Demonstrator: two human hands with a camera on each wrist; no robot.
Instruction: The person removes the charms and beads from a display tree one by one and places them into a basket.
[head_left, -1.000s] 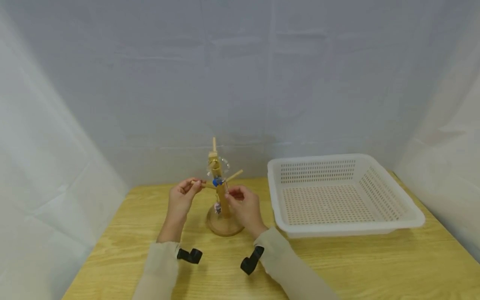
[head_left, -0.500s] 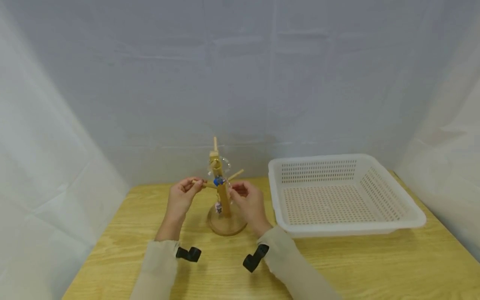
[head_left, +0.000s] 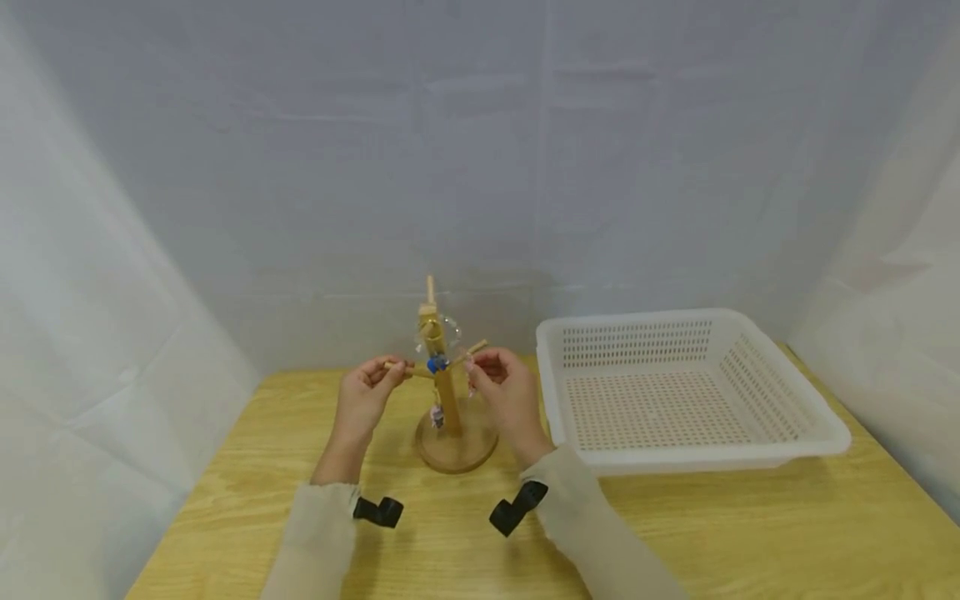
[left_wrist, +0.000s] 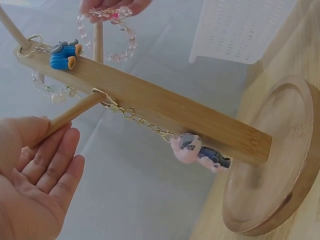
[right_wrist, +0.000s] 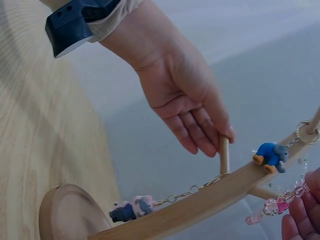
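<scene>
Tabletop bears a white basket; left fingers pinch a peg; right fingers a bracelet.

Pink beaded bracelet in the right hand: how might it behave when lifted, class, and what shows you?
The pink beaded bracelet likely bends rather than staying stiff, being a loop of separate beads. It may be slippery, since the beads look smooth and glossy. It is probably light: the beads are small beside the right hand.

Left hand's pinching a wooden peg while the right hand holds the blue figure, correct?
Not quite: the right hand holds the pink beaded bracelet, as the right wrist view shows. The left hand does pinch a wooden peg.
</scene>
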